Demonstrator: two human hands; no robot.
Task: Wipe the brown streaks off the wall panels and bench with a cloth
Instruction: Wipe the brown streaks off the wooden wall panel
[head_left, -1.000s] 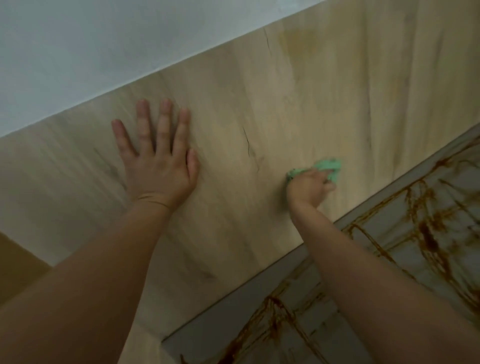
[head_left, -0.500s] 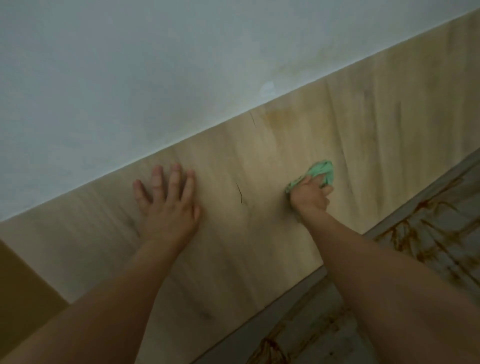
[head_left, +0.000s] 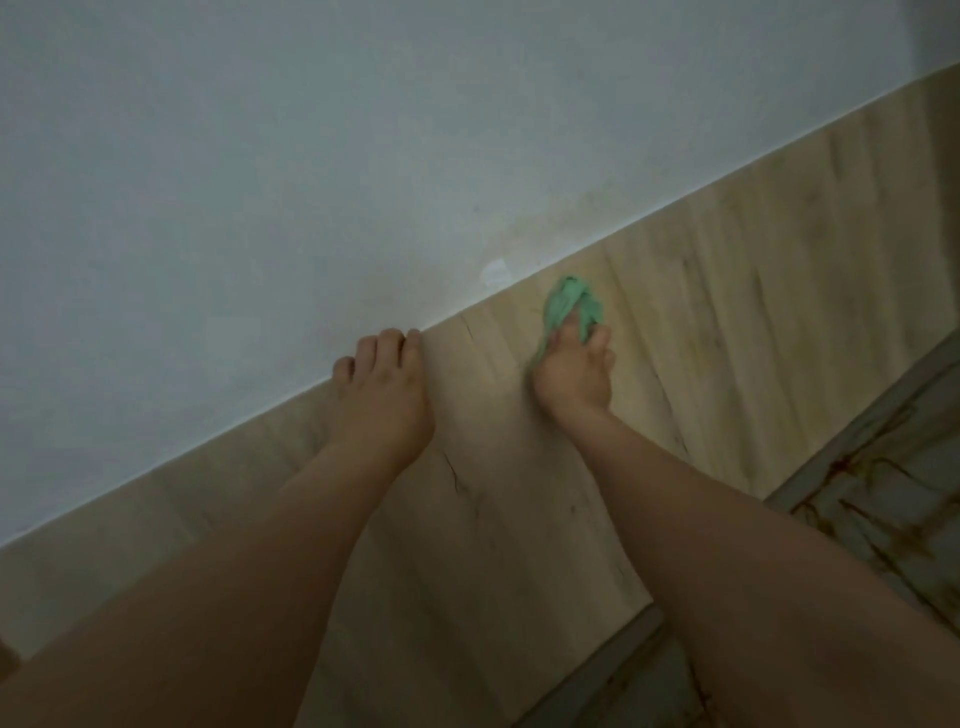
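Observation:
A light wood wall panel (head_left: 727, 322) runs diagonally across the view under a pale painted wall (head_left: 311, 156). My right hand (head_left: 574, 371) presses a crumpled green cloth (head_left: 571, 306) against the panel, just below its top edge. My left hand (head_left: 382, 387) rests flat on the panel, fingers apart, with the fingertips at the panel's top edge. A grey bench surface (head_left: 883, 499) with brown streaks shows at the lower right.
A faint brownish smudge (head_left: 540, 228) and a small white patch (head_left: 493, 271) mark the painted wall just above the cloth. A thin dark crack (head_left: 457, 480) runs down the panel between my forearms.
My right hand has slid the cloth up the panel toward its top edge. My left hand has also moved up to that edge. The view has tilted upward, showing more painted wall.

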